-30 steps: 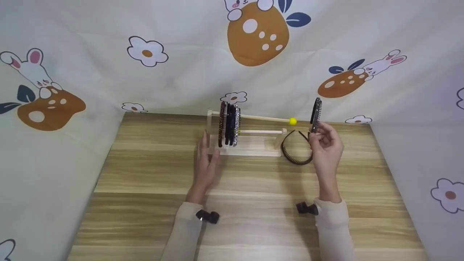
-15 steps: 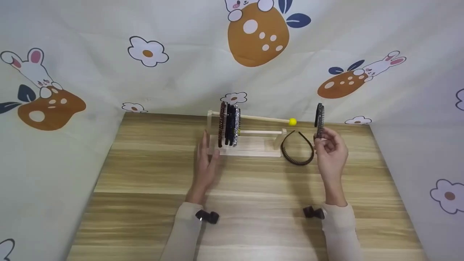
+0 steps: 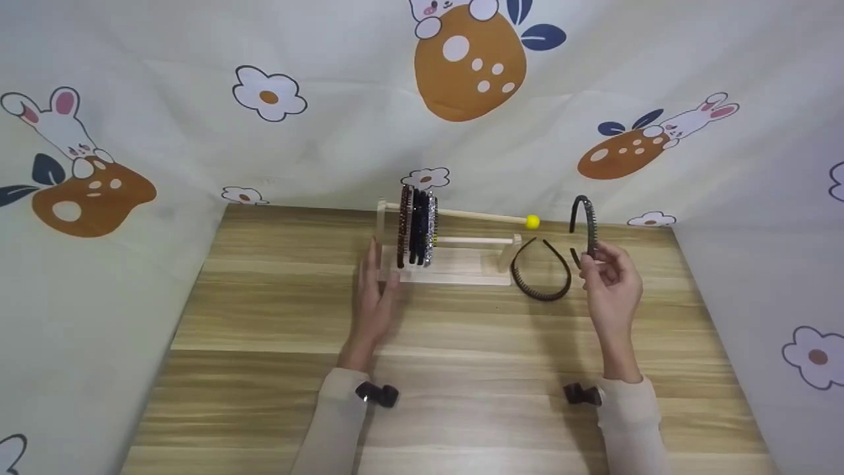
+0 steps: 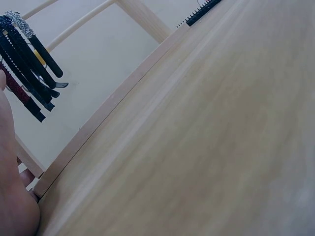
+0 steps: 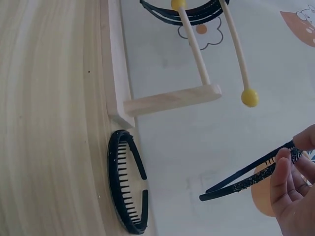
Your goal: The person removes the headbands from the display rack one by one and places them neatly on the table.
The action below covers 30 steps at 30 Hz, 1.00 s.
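Observation:
My right hand (image 3: pixel 613 290) pinches a dark, glittery toothed headband (image 3: pixel 591 219) between thumb and fingers, held up in the air at the right. In the right wrist view its two ends point away from the hand. My left hand (image 3: pixel 373 309) rests with straight fingers against the left end of a pale wooden headband stand (image 3: pixel 455 280). Several headbands (image 3: pixel 418 227), dark red, black and silver, hang together on the stand's upper rod near its left side. A dark toothed headband (image 5: pixel 115 179) lies on the table just right of the stand.
The stand's upper rod ends in a yellow ball (image 3: pixel 532 221) at its right; a lower rod (image 3: pixel 478 241) runs between the uprights. The wood-grain table (image 3: pixel 461 396) meets a patterned cloth backdrop (image 3: pixel 343 132) behind and at both sides.
My right hand has moved right and slightly toward me with its headband, which has turned so its curve shows more. My left hand, the stand and the headband on the table stay put.

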Each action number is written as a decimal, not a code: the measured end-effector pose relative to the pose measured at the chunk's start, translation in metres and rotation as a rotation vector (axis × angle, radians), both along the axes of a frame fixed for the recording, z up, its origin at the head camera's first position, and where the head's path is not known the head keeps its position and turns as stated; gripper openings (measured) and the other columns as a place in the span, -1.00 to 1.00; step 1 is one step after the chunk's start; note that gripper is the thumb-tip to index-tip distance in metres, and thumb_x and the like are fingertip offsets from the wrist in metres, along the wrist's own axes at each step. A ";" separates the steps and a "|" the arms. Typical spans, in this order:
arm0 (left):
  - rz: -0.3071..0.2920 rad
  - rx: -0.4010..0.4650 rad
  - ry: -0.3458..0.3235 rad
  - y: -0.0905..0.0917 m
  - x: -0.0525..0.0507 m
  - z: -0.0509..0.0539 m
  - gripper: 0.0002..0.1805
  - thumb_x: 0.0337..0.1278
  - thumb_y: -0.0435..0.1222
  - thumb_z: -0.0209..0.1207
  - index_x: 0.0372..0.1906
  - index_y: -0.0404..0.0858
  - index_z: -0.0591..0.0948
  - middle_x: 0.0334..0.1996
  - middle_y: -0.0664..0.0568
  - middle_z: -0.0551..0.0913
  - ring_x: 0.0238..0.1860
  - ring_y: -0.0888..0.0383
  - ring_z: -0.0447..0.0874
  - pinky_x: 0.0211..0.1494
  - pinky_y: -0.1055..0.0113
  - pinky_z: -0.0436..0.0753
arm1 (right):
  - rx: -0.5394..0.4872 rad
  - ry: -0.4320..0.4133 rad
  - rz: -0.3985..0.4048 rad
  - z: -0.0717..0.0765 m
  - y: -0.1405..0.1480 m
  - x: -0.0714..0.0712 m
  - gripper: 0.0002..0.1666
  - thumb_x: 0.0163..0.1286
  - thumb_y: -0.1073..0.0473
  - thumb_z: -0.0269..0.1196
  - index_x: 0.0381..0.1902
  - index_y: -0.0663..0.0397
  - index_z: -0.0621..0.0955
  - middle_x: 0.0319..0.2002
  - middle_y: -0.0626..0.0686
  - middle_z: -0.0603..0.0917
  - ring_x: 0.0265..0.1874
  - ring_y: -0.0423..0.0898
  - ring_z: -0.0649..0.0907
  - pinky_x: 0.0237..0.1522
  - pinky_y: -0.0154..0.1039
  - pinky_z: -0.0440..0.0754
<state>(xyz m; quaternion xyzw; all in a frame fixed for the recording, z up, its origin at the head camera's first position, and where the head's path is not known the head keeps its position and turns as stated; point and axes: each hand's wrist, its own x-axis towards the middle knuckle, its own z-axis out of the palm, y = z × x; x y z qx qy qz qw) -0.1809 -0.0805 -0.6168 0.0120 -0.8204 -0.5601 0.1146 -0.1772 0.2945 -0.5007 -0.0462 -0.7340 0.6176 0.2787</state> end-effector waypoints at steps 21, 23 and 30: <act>-0.016 0.044 0.004 -0.001 0.002 0.001 -0.13 0.71 0.21 -0.03 0.86 0.14 -0.07 0.83 -0.24 -0.12 0.76 -0.40 -0.07 0.60 -0.67 -0.01 | 0.113 -0.124 -0.067 -0.024 0.036 0.008 -0.74 0.57 0.28 0.43 0.03 0.43 0.73 -0.28 -0.29 0.76 -0.40 -0.31 0.70 -0.46 -0.49 0.68; -0.018 0.053 0.002 -0.001 0.001 0.001 -0.13 0.72 0.18 -0.02 0.86 0.08 -0.05 0.83 -0.23 -0.14 0.76 -0.40 -0.09 0.61 -0.67 0.00 | 0.129 -0.143 -0.075 -0.025 0.039 0.008 -0.73 0.57 0.28 0.43 0.02 0.46 0.72 -0.28 -0.32 0.76 -0.39 -0.33 0.70 -0.44 -0.51 0.69; -0.022 0.048 -0.010 -0.001 0.001 -0.001 -0.15 0.74 0.17 -0.04 0.86 0.10 -0.07 0.83 -0.22 -0.16 0.77 -0.40 -0.13 0.61 -0.67 -0.02 | 0.169 -0.172 -0.074 -0.036 0.054 0.008 -0.75 0.54 0.29 0.46 0.00 0.42 0.74 -0.26 -0.27 0.75 -0.41 -0.36 0.71 -0.45 -0.50 0.72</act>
